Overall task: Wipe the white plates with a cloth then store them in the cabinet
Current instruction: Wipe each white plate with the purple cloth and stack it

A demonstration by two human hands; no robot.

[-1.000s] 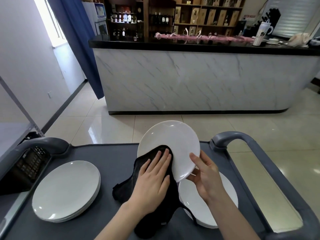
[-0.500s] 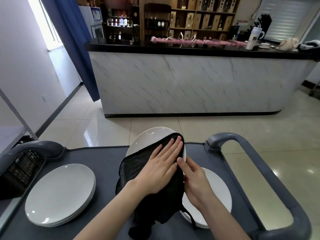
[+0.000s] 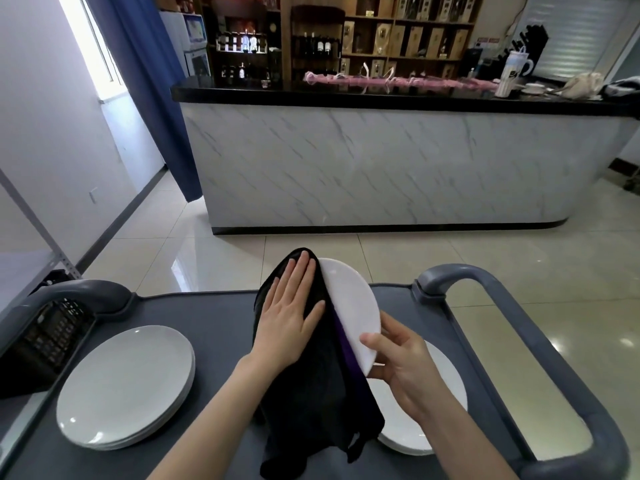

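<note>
A white plate is held tilted on edge above the grey cart top. My right hand grips its lower rim, thumb on the near face and fingers behind. My left hand lies flat with straight fingers on a black cloth, pressing it against the plate's left face. The cloth hangs down to the cart. A stack of white plates sits on the cart's left. Another stack of white plates lies under my right hand, partly hidden by hand and cloth.
The cart has raised grey handles on the left and right. A black crate sits at the far left. Beyond the cart, tiled floor leads to a marble-fronted bar counter with shelves behind it.
The plate has turned from facing me to nearly edge-on. My left hand with the cloth has slid up from the plate's lower part to its top left. The camera has tilted upward.
</note>
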